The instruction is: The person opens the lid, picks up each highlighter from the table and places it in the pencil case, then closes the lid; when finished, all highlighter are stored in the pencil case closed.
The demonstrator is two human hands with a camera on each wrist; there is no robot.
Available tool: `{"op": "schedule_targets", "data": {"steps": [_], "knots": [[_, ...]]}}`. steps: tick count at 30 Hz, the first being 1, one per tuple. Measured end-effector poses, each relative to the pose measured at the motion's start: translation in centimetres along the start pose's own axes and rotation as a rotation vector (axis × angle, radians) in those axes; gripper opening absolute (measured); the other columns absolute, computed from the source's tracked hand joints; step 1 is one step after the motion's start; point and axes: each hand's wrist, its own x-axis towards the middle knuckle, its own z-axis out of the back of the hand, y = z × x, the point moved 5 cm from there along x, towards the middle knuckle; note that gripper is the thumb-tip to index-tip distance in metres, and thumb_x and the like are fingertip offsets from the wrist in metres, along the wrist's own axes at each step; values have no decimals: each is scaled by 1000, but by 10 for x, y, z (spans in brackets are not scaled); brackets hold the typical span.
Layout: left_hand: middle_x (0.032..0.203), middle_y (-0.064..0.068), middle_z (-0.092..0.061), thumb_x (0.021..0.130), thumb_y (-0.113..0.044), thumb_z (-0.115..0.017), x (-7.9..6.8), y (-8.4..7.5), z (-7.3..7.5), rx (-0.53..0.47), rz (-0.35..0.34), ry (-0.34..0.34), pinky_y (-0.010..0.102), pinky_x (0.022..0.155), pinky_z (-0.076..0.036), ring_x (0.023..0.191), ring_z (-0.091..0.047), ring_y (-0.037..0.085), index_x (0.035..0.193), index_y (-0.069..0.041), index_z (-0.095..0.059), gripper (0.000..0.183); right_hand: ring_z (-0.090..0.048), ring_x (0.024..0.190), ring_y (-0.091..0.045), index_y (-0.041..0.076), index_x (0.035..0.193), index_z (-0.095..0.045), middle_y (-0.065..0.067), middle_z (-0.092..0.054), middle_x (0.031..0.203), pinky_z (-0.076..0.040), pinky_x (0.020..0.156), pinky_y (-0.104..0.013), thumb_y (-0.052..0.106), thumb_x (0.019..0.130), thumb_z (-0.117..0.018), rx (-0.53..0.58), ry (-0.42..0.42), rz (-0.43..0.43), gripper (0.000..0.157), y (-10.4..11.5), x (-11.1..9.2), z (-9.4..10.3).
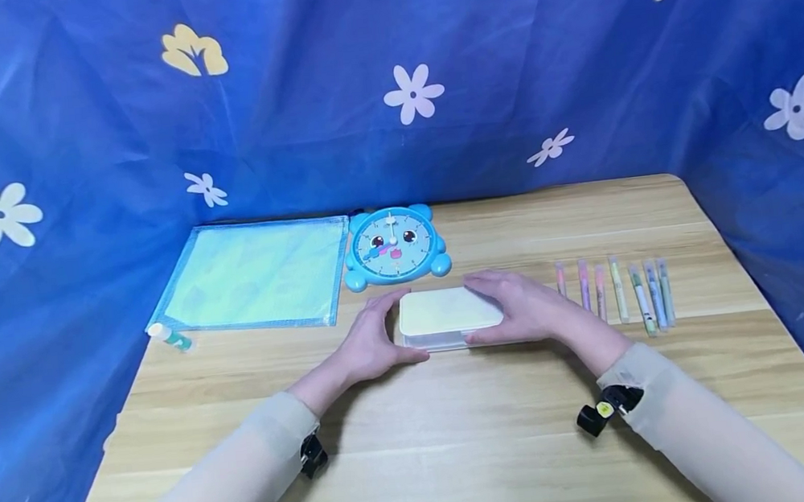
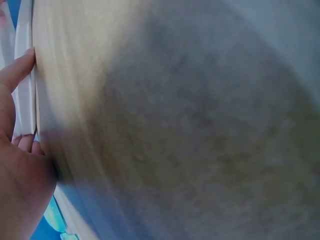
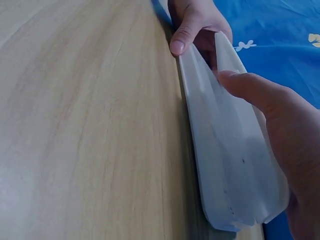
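Observation:
A white plastic pencil case (image 1: 444,311) lies lengthwise across the middle of the table, between both hands. My left hand (image 1: 370,339) grips its left end, thumb on the near edge and fingers round the far side. At the right part, my right hand (image 1: 524,308) holds the lid (image 3: 245,135) with the thumb on the near edge and fingers over the far edge. Seen from the right wrist, the lid stands tilted over the base (image 3: 192,115), with a wedge-shaped gap between them. The case's inside is mostly hidden.
Behind the case stands a blue toy clock (image 1: 396,243). A light blue mesh zip pouch (image 1: 251,273) lies at the back left, a glue stick (image 1: 170,336) by its near corner. Several coloured pens (image 1: 619,287) lie on the right. Blue cloth (image 1: 330,112) hangs around the table.

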Motion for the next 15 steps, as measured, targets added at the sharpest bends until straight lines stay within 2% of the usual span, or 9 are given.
{"op": "schedule_targets", "data": {"steps": [8, 15], "knots": [[156, 18, -49, 65, -39, -104, 1, 2, -1, -12, 14, -2, 51, 121, -33, 143, -45, 35, 162, -9, -41, 120, -61, 133, -33, 3, 144, -65, -14, -64, 145, -51, 107, -50, 53, 85, -87, 7, -187, 140, 80, 3, -14, 18], [155, 17, -50, 64, -40, -104, 2, 1, 0, -10, -6, -10, 50, 122, -32, 145, -44, 34, 162, -8, -40, 121, -68, 123, -31, 4, 134, -72, -12, -71, 135, -55, 103, -48, 33, 82, -94, 14, -350, 247, 64, 1, -28, 32]]}}
